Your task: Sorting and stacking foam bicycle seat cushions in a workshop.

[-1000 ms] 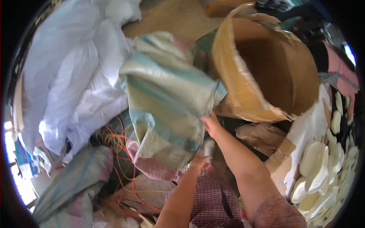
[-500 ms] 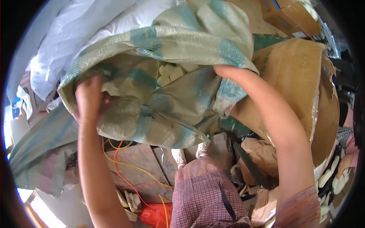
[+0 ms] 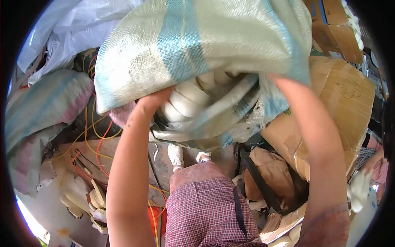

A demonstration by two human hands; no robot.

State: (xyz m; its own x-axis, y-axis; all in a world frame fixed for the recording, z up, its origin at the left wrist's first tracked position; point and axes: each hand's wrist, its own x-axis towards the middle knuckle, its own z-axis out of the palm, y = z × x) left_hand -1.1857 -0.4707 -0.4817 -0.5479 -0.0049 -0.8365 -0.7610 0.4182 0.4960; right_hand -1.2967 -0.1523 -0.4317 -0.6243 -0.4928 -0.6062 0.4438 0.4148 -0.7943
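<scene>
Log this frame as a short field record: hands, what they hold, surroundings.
left hand: grips the lower edge of the woven sack
right hand: hidden inside the sack's mouth; only the forearm shows
sack: pale green-white with blue stripes, held up at chest height, mouth facing the camera
sack contents: white moulded pieces visible in the opening
right side: cardboard box
below left: orange and yellow cables on the ground
upper left: white plastic sheeting

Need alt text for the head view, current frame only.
Both hands, left and right, hold up a woven sack with teal stripes, its open mouth showing white moulded pieces inside. Below lie orange and yellow cables, a cardboard box at right and white plastic sheeting upper left.
</scene>
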